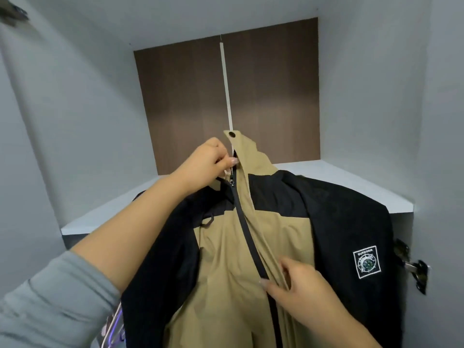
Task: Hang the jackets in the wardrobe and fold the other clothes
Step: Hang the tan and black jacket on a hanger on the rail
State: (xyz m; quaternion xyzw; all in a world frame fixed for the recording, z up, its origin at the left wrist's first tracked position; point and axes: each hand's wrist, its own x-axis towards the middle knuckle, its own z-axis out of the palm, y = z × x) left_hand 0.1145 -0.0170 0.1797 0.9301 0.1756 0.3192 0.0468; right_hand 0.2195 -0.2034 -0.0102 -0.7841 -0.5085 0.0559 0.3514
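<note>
Nearest, my right hand (305,287) pinches the jacket (226,259) placket low beside the black zipper (244,227). Farther up, my left hand (203,163) curls round the zipper pull at the collar — the tan-and-black jacket hangs upright before the grey shelf (351,182), wardrobe back panel (180,101) beyond.

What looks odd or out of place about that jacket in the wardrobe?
Nothing looks damaged. The tan-and-black jacket hangs a bit lopsided, its collar tipped to one side, while the left hand pinches near the zipper pull and the right hand grips the front.
</note>
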